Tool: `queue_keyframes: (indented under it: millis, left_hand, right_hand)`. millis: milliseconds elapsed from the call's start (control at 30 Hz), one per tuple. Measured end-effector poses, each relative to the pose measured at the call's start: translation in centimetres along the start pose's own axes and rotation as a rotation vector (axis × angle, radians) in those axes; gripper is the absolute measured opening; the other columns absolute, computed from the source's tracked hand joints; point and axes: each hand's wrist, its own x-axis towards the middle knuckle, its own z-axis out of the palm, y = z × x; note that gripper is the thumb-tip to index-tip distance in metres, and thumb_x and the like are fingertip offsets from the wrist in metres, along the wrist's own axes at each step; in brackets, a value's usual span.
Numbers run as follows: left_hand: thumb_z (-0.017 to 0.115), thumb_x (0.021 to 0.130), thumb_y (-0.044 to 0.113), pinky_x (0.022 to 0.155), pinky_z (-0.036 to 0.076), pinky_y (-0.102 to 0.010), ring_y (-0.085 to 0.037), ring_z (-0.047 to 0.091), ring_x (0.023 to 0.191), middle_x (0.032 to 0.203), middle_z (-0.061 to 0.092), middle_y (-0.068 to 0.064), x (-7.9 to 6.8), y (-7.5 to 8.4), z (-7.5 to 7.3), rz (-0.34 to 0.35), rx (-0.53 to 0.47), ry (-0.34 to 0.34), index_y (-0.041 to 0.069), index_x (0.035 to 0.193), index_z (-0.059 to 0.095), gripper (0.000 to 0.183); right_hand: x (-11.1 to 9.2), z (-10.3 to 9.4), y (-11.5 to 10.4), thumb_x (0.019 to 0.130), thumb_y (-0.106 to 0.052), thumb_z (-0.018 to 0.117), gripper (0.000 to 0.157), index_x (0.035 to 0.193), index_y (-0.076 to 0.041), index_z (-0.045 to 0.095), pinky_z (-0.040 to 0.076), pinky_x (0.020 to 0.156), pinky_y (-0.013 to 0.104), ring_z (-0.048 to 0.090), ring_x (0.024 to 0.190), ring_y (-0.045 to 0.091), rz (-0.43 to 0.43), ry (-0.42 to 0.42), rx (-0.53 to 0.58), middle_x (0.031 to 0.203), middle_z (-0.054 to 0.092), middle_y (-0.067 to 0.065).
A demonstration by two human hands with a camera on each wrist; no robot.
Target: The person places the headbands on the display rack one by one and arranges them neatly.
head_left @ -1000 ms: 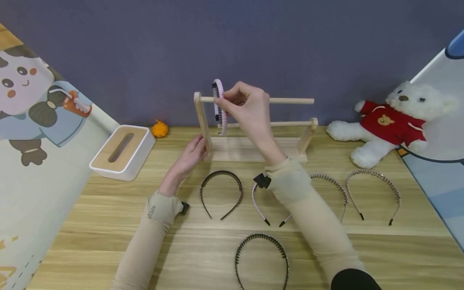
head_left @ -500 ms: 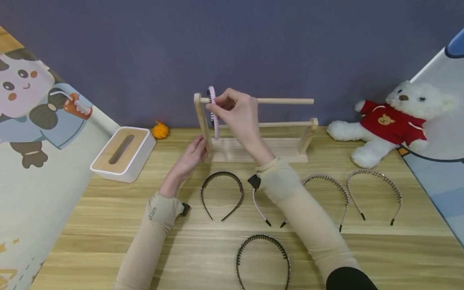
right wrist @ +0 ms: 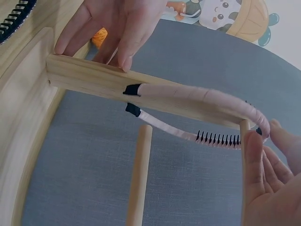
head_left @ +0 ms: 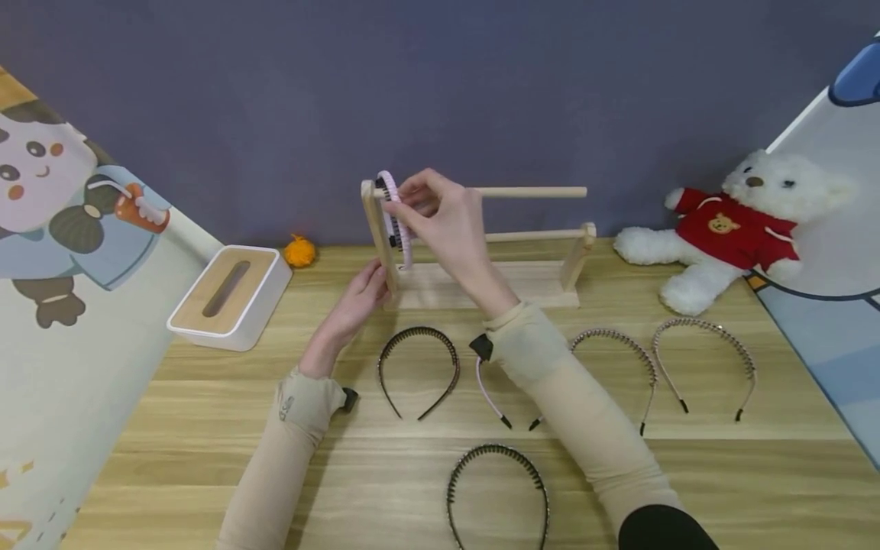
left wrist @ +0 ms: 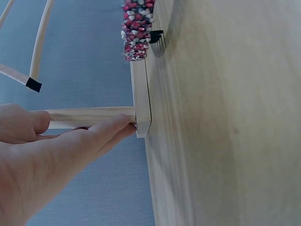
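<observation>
A pale pink headband [right wrist: 202, 94] with dark comb teeth and black tips is pinched between the thumb and fingers of my right hand [head_left: 447, 218]. It hangs over the upper rod [head_left: 532, 192] of a wooden rack, close to the left upright [head_left: 381, 237]. In the right wrist view its two tips point down along that upright. My left hand [head_left: 354, 302] rests against the upright's outer side near the base, its fingers [left wrist: 106, 134] stretched along the wood. One headband tip [left wrist: 34, 84] shows above that hand in the left wrist view.
Several headbands lie on the table: a dark one [head_left: 418, 331], another dark one [head_left: 495, 448] nearer, a pink one [head_left: 486, 393] partly under the right sleeve, and two [head_left: 619, 334] at right. A tissue box [head_left: 234, 298], an orange ball [head_left: 299, 250] and a teddy bear [head_left: 736, 221] flank the rack.
My right hand has carried the pink headband leftward along the upper rod and slightly down, up to the left upright. My left hand keeps its place on the rack.
</observation>
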Motion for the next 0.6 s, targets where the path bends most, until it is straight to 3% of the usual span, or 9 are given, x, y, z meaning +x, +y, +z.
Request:
queue_keyframes:
  millis: [200, 267, 333, 367, 467, 500, 533, 600]
  left_hand:
    - [0.024, 0.120, 0.019, 0.125, 0.026, -0.051, -0.040, 0.025, 0.157, 0.165, 0.028, -0.033, -0.1, -0.2, 0.0, -0.012, 0.000, -0.001, -0.007, 0.166, 0.016, 0.054]
    - [0.025, 0.120, 0.019, 0.123, 0.033, -0.047, -0.036, 0.037, 0.150, 0.152, 0.040, -0.033, 0.0, -0.1, 0.1, -0.007, 0.001, 0.003, -0.009, 0.164, 0.021, 0.052]
    - [0.027, 0.120, 0.018, 0.110, 0.046, -0.037, -0.028, 0.054, 0.124, 0.126, 0.051, -0.027, 0.1, -0.1, 0.1, 0.009, -0.003, 0.004, -0.011, 0.157, 0.029, 0.047]
    - [0.027, 0.120, 0.018, 0.098, 0.049, -0.032, -0.022, 0.056, 0.106, 0.113, 0.051, -0.022, 0.1, -0.1, 0.1, 0.017, -0.006, 0.008, -0.012, 0.153, 0.032, 0.045]
    - [0.029, 0.120, 0.017, 0.069, 0.036, -0.030, -0.016, 0.034, 0.074, 0.088, 0.039, -0.010, 0.2, -0.1, 0.1, 0.035, -0.005, 0.013, -0.013, 0.142, 0.039, 0.038]
    - [0.030, 0.120, 0.017, 0.067, 0.033, -0.029, -0.016, 0.032, 0.073, 0.088, 0.038, -0.010, 0.2, -0.1, 0.1, 0.034, -0.001, 0.015, -0.013, 0.142, 0.039, 0.038]
    - [0.029, 0.120, 0.017, 0.070, 0.038, -0.025, -0.015, 0.041, 0.076, 0.092, 0.045, -0.014, 0.2, -0.1, 0.1, 0.029, 0.002, 0.017, -0.013, 0.146, 0.037, 0.041]
    - [0.028, 0.120, 0.016, 0.091, 0.049, -0.026, -0.022, 0.059, 0.102, 0.115, 0.054, -0.026, 0.1, 0.0, 0.1, 0.016, 0.003, 0.016, -0.014, 0.156, 0.029, 0.047]
  right_hand:
    - [-0.2, -0.3, 0.0, 0.096, -0.020, 0.085, 0.022, 0.105, -0.002, 0.076, 0.059, 0.067, 0.024, 0.074, 0.074, 0.015, -0.011, 0.009, -0.011, 0.094, 0.079, 0.009]
    - [-0.4, -0.6, 0.0, 0.096, -0.019, 0.085, 0.022, 0.105, -0.001, 0.076, 0.059, 0.067, 0.025, 0.074, 0.074, 0.015, -0.015, 0.017, -0.011, 0.095, 0.079, 0.009]
    - [-0.6, -1.0, -0.1, 0.096, -0.019, 0.085, 0.022, 0.105, -0.001, 0.076, 0.059, 0.068, 0.025, 0.074, 0.073, 0.015, -0.024, 0.033, -0.015, 0.096, 0.079, 0.009]
    - [-0.7, -1.3, -0.1, 0.095, -0.019, 0.086, 0.022, 0.104, -0.001, 0.076, 0.060, 0.069, 0.026, 0.074, 0.074, 0.015, -0.027, 0.041, -0.017, 0.097, 0.080, 0.009]
    - [-1.3, -2.2, -0.3, 0.095, -0.017, 0.086, 0.021, 0.105, -0.001, 0.077, 0.060, 0.071, 0.026, 0.075, 0.077, 0.016, -0.048, 0.056, -0.026, 0.098, 0.080, 0.008]
    - [-1.6, -2.5, -0.4, 0.095, -0.017, 0.086, 0.021, 0.105, -0.001, 0.077, 0.060, 0.072, 0.026, 0.075, 0.079, 0.016, -0.056, 0.058, -0.029, 0.099, 0.080, 0.008]
    - [-1.9, -2.8, -0.4, 0.095, -0.016, 0.085, 0.020, 0.106, -0.001, 0.077, 0.060, 0.073, 0.026, 0.075, 0.080, 0.015, -0.063, 0.057, -0.027, 0.099, 0.079, 0.008]
    - [-2.5, -3.5, -0.7, 0.096, -0.015, 0.085, 0.019, 0.107, -0.001, 0.078, 0.060, 0.073, 0.026, 0.075, 0.081, 0.015, -0.065, 0.050, -0.018, 0.099, 0.079, 0.007]
